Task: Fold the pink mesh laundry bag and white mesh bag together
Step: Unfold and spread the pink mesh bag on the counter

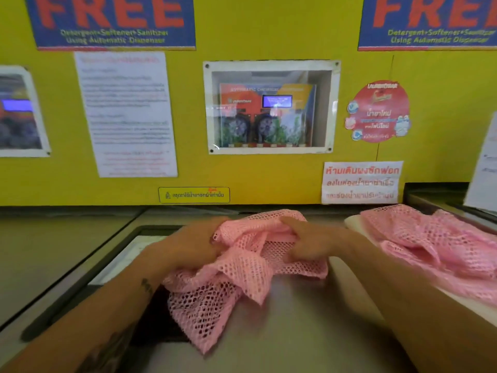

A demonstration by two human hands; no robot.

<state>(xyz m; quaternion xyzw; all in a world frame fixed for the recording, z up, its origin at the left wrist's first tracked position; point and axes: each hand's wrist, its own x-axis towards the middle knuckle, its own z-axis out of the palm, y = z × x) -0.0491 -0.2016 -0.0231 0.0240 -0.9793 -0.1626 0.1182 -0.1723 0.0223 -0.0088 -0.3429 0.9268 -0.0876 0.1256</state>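
Note:
A crumpled pink mesh laundry bag lies on the steel top of a washing machine, in the middle of the view. My left hand grips its left edge, fingers closed on the mesh. My right hand pinches a bunched fold at the bag's upper right. A second piece of pink mesh lies spread at the right, over a white item of which only an edge shows; I cannot tell if that is the white mesh bag.
A yellow wall with posters, notices and a windowed dispenser panel stands right behind the machine top. A dark-framed lid recess lies at the left under my left forearm. A paper sheet leans at far right.

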